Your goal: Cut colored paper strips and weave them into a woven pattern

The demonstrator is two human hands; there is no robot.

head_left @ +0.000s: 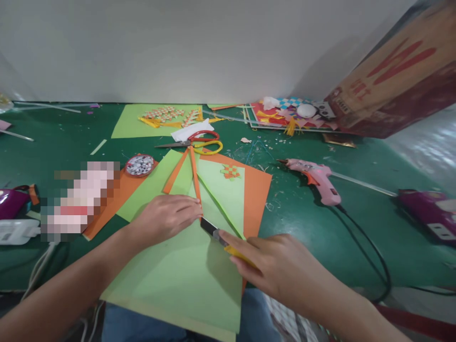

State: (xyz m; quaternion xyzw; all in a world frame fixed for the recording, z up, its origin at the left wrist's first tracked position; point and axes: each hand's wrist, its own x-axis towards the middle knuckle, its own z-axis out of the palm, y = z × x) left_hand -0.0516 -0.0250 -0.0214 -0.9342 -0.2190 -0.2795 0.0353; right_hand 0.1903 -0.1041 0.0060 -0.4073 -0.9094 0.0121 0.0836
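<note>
Orange strip [194,173]: centre of the frame, running from beside the scissors [208,142] to the fingertips; its lower end probably needs pinning so it cannot slide.
Left hand [174,214]: half closed, fingers together, tips on that end (the thumb is hidden, so I cannot tell whether it pinches).
Right hand [270,262]: closed round the knife [220,236], forefinger stretched forward, likely for steering.
Blade: aimed toward the upper left, its tip at or just beside the strip; contact is unclear.
Green paper [171,280]: lower middle, beneath both hands and jutting over the lap, perhaps serving as a work surface.
Glue gun [317,175]: right of the frame, lying apart from the paper, nozzle leftward, seemingly parked out of the way.
</note>
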